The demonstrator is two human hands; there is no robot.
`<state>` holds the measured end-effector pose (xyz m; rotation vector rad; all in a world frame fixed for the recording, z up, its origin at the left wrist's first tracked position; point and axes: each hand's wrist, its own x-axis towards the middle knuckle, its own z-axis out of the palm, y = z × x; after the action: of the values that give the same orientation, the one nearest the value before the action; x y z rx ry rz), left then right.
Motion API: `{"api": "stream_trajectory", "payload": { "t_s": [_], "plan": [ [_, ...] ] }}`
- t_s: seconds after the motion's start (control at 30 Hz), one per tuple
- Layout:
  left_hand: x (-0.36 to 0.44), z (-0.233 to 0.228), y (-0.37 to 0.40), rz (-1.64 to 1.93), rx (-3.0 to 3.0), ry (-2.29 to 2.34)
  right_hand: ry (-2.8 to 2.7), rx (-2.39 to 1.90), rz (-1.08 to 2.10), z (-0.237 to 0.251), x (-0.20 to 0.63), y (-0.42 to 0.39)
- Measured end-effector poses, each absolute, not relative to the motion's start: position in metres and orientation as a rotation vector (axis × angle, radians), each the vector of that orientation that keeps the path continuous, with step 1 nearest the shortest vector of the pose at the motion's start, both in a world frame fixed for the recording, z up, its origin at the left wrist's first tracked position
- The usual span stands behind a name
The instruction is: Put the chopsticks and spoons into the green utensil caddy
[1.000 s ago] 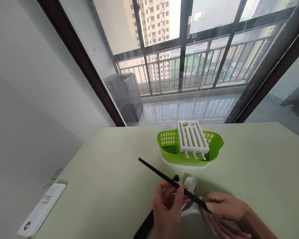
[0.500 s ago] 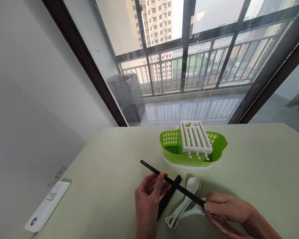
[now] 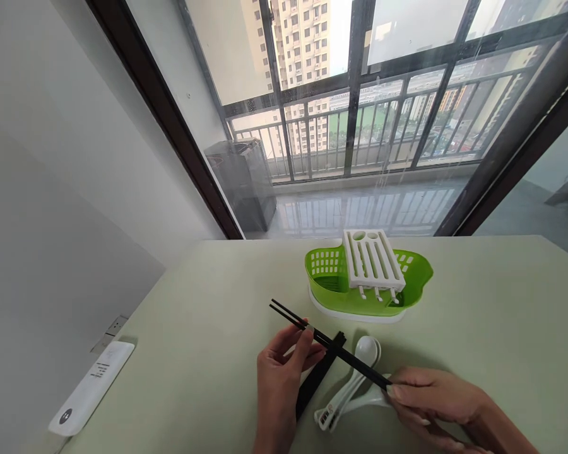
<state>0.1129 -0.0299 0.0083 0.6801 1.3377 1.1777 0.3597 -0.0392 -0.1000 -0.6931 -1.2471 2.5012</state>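
The left hand (image 3: 281, 369) and the right hand (image 3: 435, 400) share one pair of black chopsticks (image 3: 355, 364), held slantwise above the tabletop (image 3: 194, 353). The left hand pinches the pair between thumb and fingers toward the thin tips, which stand slightly apart. The right hand pinches the thick ends between thumb and fingers, its other fingers stretched out below.

Beneath the pair, a bundle of black chopsticks (image 3: 315, 381) lies just beside the left hand. Between the hands are two white spoons (image 3: 366, 350), one overlapping the other, their handles pointing toward the person. Next to them is a larger white utensil (image 3: 366, 400), perhaps a ladle; the right hand hides its far end.

Farther back sits a green basket (image 3: 334, 299) on a white base (image 3: 360, 319), with a slotted white rack (image 3: 373, 258) across its top. A long white case (image 3: 92, 388) rests at the tabletop's left edge.
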Motion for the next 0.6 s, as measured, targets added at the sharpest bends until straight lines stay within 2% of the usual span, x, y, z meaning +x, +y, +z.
{"api": "stream_trajectory", "payload": {
  "t_s": [0.6],
  "plan": [
    [0.110, 0.011, -0.024, 1.114, 0.732, 1.307, -1.343, -0.734, 2.517, -0.079, 0.356, -0.035]
  ]
}}
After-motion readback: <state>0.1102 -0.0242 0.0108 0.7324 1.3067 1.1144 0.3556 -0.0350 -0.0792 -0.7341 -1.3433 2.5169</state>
